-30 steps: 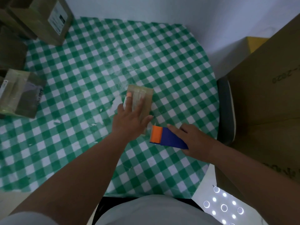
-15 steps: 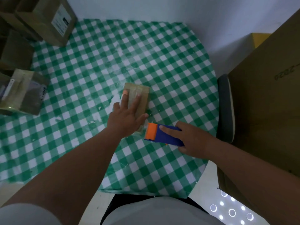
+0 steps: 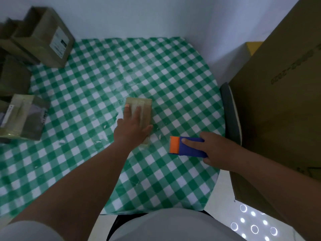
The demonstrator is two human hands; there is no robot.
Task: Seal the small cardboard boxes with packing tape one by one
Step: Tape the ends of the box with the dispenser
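Green-and-white checked tablecloth covers the round work surface; white scuffs show near ctr. Small cardboard box lies flat at approx. table ctr, glossy clear tape visible on its top face.

Left hand: palm down on the box, fingers straight and slightly spread, pressing the top. Orange patch on one fingertip; cannot tell what it is. Thumb extends to the right, at the box's right edge.

Right hand: rests on the tape dispenser, blue body w/ orange front end. Index finger lies straight along the top; thumb is curled under at the near side, so the hand grips the tool. Dispenser is to the right of the box, apart from it, orange end pointing left. Whether it touches the cloth cannot be told.

Other items:
- Taped box w/ clear film at left edge of table.
- Box w/ white label at far-left corner, tilted; more boxes behind it, blurred.
- Large cardboard carton off the table at right, printing on its side not legible.
- Dark chair edge between table and carton.
- Yellow object behind the carton, mostly hidden.
- White wall at rear.
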